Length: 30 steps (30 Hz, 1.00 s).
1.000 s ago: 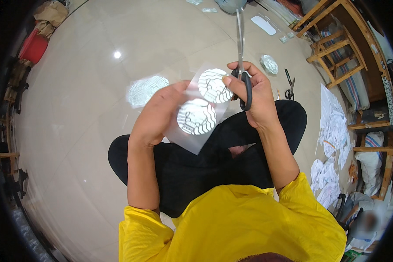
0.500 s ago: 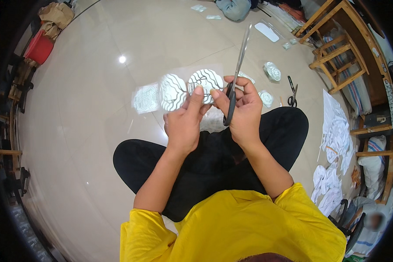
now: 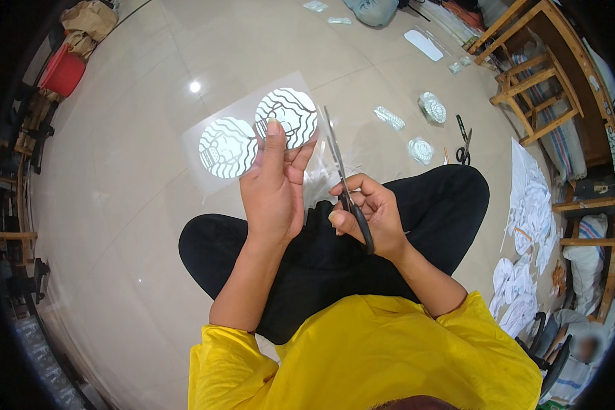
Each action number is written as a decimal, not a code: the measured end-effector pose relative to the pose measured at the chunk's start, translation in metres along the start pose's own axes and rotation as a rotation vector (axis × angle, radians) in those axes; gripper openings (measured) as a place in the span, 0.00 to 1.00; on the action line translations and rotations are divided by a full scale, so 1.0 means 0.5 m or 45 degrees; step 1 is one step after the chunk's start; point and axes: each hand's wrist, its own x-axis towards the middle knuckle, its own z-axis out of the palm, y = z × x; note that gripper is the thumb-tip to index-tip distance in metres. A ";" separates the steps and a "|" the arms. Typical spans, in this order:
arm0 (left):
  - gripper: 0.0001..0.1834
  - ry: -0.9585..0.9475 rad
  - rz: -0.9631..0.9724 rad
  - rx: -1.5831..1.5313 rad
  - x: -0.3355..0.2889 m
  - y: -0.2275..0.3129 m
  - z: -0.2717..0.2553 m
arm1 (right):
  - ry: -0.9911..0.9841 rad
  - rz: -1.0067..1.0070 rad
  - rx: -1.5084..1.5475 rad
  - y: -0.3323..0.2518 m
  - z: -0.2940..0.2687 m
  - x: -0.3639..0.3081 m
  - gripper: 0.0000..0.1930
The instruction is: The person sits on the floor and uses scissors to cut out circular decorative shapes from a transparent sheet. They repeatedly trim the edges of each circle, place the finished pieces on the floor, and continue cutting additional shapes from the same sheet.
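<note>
My left hand [image 3: 273,195] pinches a clear film sheet [image 3: 244,106] between the thumb in front and the fingers behind. On the film are two round silvery-white decals with dark wavy lines; the left decal [image 3: 225,150] shows nearly whole, while my thumb overlaps the right decal [image 3: 297,113]. In my right hand [image 3: 379,215] is a pair of scissors [image 3: 336,154] with black handles. The blades look closed together and point up and away, just right of the sheet and apart from it. Clear plastic scraps [image 3: 321,179] lie below, between my legs.
Right of my hands lie round silvery pieces [image 3: 432,108], a patterned strip [image 3: 389,117] and a second pair of scissors [image 3: 464,149]. White cloth [image 3: 526,205] covers floor at the right, near a wooden stool [image 3: 543,92]. Another person [image 3: 581,348] is at the lower right.
My right hand has let go of the sheet's edge and dropped back toward me with the scissors. My left hand has raised and tilted the sheet, so both decals show flatter.
</note>
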 end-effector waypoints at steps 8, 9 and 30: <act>0.21 -0.016 -0.030 0.055 -0.002 -0.007 -0.005 | 0.016 -0.037 0.009 -0.001 0.005 0.002 0.19; 0.21 -0.011 -0.025 0.041 -0.003 -0.006 -0.003 | 0.011 -0.033 0.007 -0.003 0.006 0.001 0.18; 0.23 -0.029 -0.026 0.058 -0.011 -0.005 0.005 | 0.034 -0.071 0.041 0.002 0.010 0.003 0.17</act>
